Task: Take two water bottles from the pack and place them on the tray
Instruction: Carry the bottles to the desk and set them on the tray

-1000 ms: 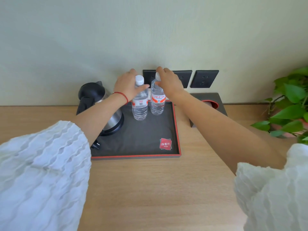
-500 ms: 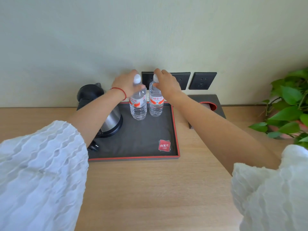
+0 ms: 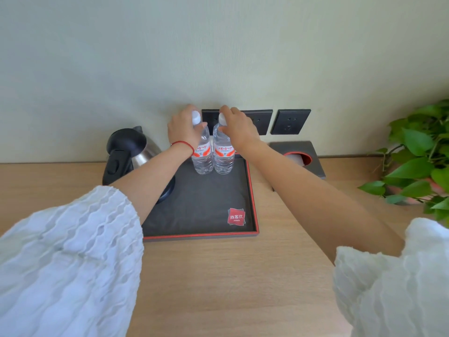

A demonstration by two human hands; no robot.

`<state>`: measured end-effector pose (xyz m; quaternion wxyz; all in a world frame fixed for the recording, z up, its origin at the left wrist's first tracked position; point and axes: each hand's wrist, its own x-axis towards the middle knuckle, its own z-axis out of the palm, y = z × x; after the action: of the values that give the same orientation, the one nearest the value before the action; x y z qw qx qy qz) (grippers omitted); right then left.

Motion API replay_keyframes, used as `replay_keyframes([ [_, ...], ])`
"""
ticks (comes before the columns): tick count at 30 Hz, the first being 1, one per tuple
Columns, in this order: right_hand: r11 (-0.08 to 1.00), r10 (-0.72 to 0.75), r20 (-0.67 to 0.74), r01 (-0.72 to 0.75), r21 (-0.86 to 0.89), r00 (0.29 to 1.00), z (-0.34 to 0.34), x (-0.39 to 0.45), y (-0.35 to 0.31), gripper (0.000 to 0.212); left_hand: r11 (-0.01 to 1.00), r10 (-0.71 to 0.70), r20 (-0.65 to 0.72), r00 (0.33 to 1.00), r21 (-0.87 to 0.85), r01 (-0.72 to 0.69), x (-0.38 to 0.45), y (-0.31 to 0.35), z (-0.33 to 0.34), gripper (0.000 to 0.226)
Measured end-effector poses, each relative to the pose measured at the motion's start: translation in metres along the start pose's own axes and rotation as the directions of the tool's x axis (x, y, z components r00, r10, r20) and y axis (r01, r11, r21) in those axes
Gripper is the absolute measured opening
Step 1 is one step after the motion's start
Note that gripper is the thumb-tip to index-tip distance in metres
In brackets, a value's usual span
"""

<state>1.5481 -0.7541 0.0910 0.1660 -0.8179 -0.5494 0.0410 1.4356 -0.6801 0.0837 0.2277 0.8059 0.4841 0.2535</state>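
Two clear water bottles with red-and-white labels stand upright side by side at the far end of the dark tray (image 3: 254,203) with a red rim. My left hand (image 3: 183,128) grips the neck of the left bottle (image 3: 202,158) just under its white cap. My right hand (image 3: 239,128) holds the right bottle (image 3: 223,158) at its cap and neck. The two bottles nearly touch. No bottle pack is in view.
A steel kettle with a black lid and handle (image 3: 126,152) stands on the tray's left side, under my left forearm. A dark tissue box (image 3: 301,154) sits right of the tray. Wall sockets (image 3: 290,121) are behind it. A leafy plant (image 3: 420,161) fills the right edge.
The left bottle has moved a little further back and now stands level with the right one. Both hands stay on the bottle necks.
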Motion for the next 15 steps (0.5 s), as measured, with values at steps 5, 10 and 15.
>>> replay_keyframes([
  [5,1.000,0.012,0.004,-0.012,0.017,1.000,-0.001,-0.001,0.002,0.034,1.000,0.014,-0.046,0.999,0.005,-0.013,0.000,0.003,0.009,0.026],
  [10,0.998,0.028,-0.005,-0.027,0.048,1.000,-0.003,0.001,0.002,0.034,0.995,0.095,0.051,0.994,-0.014,-0.095,0.007,-0.001,-0.003,0.032],
  [15,0.997,0.042,-0.003,-0.041,0.063,0.999,-0.004,0.000,0.001,0.035,0.994,0.113,0.067,0.991,-0.002,-0.113,0.004,-0.002,0.000,0.032],
])
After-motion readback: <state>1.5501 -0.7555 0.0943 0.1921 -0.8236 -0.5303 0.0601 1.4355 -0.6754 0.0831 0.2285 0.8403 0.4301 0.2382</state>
